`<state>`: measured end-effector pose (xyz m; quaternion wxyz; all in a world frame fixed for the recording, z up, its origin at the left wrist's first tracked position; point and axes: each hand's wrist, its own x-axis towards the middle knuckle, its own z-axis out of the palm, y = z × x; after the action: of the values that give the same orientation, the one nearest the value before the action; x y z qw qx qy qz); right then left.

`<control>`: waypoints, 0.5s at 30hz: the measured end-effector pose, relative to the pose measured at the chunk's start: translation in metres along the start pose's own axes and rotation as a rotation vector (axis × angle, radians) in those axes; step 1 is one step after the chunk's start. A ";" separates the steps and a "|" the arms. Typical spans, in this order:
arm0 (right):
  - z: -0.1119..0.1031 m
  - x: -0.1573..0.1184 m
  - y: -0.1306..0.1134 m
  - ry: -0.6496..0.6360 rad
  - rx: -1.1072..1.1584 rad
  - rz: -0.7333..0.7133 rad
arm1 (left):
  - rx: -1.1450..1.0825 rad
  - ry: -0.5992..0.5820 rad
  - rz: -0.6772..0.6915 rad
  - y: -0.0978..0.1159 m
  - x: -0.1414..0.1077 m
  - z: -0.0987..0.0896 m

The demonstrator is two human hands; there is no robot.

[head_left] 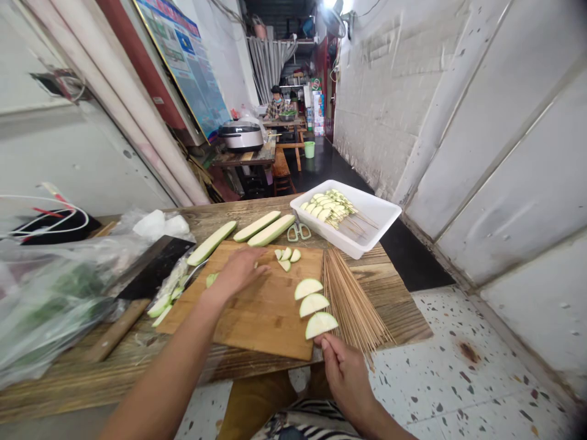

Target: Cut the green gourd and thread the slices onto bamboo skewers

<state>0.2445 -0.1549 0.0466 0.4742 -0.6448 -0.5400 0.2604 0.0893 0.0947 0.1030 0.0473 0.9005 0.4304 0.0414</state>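
Pale half-moon squash slices [312,307] in row on wooden cutting board [261,318]; skewers [353,299] piled just beside.

Nothing is reading clearly here. The wall poster [183,67] at the far left is showing blue panels and blocks of print, but they are too small to make out. The cartons [318,113] stacked at the far end and the rice cooker [241,135] on its table are carrying markings that are also too small to read.
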 end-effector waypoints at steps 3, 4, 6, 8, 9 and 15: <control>0.000 -0.001 -0.001 0.004 -0.002 0.002 | 0.019 0.062 -0.224 0.032 0.006 0.010; -0.001 -0.001 -0.001 0.009 0.003 0.005 | 0.039 0.057 -0.303 0.042 0.008 0.013; -0.003 -0.001 -0.002 0.014 0.003 0.010 | 0.069 0.052 -0.397 0.055 0.012 0.018; -0.005 -0.002 -0.001 0.013 -0.002 0.015 | 0.057 0.031 -0.429 0.059 0.015 0.021; -0.005 -0.002 -0.001 0.013 -0.003 0.019 | 0.038 0.009 -0.431 0.057 0.016 0.021; -0.005 -0.003 0.002 0.027 0.007 0.031 | -0.016 -0.105 -0.313 0.040 0.008 0.015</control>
<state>0.2485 -0.1590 0.0467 0.4794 -0.6549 -0.5226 0.2610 0.1272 0.0752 0.0928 0.0829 0.8230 0.5619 -0.0101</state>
